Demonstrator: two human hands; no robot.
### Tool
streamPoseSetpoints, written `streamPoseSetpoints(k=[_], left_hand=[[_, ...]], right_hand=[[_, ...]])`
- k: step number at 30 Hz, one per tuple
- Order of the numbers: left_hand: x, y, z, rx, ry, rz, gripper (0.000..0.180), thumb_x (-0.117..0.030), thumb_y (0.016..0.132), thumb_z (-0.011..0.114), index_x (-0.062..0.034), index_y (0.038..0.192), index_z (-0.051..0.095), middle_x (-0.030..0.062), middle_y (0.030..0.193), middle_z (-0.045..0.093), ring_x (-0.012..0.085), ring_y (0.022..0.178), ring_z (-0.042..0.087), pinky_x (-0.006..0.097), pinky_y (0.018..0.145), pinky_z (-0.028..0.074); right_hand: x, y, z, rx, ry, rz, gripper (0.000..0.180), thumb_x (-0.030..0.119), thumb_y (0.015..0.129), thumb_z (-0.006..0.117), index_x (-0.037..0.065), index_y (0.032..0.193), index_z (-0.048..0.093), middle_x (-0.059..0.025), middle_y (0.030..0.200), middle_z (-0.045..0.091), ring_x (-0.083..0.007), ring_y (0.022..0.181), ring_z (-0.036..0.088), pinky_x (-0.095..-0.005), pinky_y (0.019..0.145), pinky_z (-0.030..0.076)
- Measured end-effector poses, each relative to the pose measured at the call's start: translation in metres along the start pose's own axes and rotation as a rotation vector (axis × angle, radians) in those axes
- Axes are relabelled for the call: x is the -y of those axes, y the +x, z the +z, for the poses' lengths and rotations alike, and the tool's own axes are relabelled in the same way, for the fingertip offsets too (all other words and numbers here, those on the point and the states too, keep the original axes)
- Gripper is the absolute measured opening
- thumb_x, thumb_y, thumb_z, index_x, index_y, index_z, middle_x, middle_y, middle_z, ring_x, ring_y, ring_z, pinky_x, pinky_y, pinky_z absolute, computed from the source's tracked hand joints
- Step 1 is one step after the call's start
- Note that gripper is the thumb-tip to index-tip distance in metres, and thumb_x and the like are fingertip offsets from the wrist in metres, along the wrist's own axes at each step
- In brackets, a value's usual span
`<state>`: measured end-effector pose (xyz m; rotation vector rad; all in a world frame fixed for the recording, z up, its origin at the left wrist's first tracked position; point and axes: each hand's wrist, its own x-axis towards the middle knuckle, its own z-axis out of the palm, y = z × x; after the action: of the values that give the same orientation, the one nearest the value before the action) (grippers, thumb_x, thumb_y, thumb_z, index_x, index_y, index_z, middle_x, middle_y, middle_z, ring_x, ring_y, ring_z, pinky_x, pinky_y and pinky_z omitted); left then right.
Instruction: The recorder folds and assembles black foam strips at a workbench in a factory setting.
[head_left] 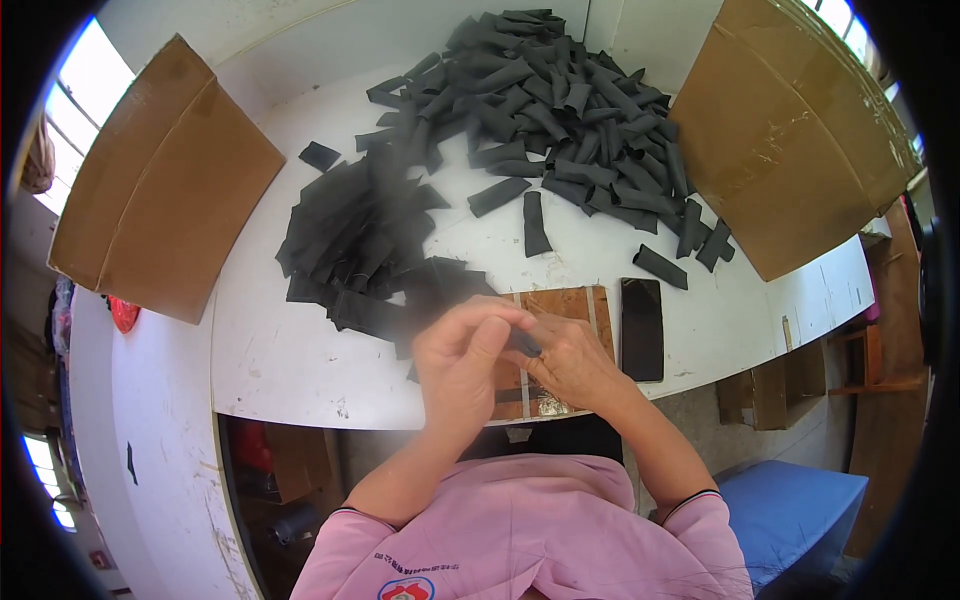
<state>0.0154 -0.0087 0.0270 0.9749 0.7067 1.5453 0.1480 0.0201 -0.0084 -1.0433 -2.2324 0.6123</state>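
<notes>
My two hands meet over a brown board (570, 302) with pale strips, near the table's front edge. Between them a small dark fabric piece (527, 344) shows, mostly covered by fingers. My right hand (574, 362) is closed on it in a pinch. The fingers of my left hand (458, 352) close in from the other side and touch the same piece; its far end is hidden. Just beyond my left hand spreads a heap of flat black fabric pieces (345, 235), partly blurred.
A large pile of rolled black fabric tubes (560, 110) fills the back of the white table (290, 385). Cardboard sheets stand upright at left (170, 190) and right (785, 140). A black phone (641, 330) lies right of the board. A blue-covered object (790, 515) stands below right.
</notes>
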Motion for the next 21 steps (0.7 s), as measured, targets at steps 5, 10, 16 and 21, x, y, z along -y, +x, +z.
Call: streamPoseSetpoints(k=[5, 10, 16, 21], left_hand=[[-0.005, -0.001, 0.003, -0.306, -0.17, 0.142, 0.016, -0.017, 0.086, 0.049, -0.0015, 0.084, 0.051, 0.0082, 0.078, 0.053, 0.0168, 0.079, 0.047, 0.03, 0.075, 0.039], [0.006, -0.005, -0.003, -0.359, -0.146, 0.094, 0.017, -0.018, 0.087, 0.046, -0.0021, 0.083, 0.05, 0.0085, 0.078, 0.052, 0.0168, 0.077, 0.047, 0.028, 0.074, 0.038], [0.003, -0.01, -0.004, -0.368, -0.089, 0.102, 0.017, -0.017, 0.088, 0.046, -0.0016, 0.081, 0.05, 0.0102, 0.077, 0.054, 0.0169, 0.076, 0.048, 0.028, 0.074, 0.038], [0.008, 0.001, -0.017, -0.272, 0.151, 0.099, 0.016, -0.014, 0.087, 0.048, -0.0005, 0.08, 0.05, 0.0117, 0.08, 0.056, 0.0164, 0.078, 0.049, 0.027, 0.074, 0.037]], right_hand=[[0.02, 0.011, -0.024, 0.016, -0.042, -0.09, 0.021, 0.02, 0.071, 0.06, 0.001, 0.065, 0.052, -0.0116, 0.063, 0.053, -0.0276, 0.062, 0.054, -0.0361, 0.053, 0.043], [-0.001, 0.006, 0.007, -0.06, -0.009, -0.092, 0.026, 0.023, 0.071, 0.062, 0.003, 0.06, 0.05, -0.0101, 0.057, 0.051, -0.026, 0.056, 0.053, -0.0342, 0.048, 0.041], [0.008, 0.0, 0.002, -0.107, 0.035, -0.144, 0.026, 0.022, 0.071, 0.062, 0.004, 0.059, 0.049, -0.0098, 0.056, 0.05, -0.0265, 0.053, 0.052, -0.0352, 0.047, 0.041], [0.003, 0.007, 0.002, 0.006, 0.014, -0.08, 0.027, 0.022, 0.074, 0.061, 0.003, 0.059, 0.049, -0.0117, 0.054, 0.049, -0.0279, 0.049, 0.05, -0.0354, 0.046, 0.04]])
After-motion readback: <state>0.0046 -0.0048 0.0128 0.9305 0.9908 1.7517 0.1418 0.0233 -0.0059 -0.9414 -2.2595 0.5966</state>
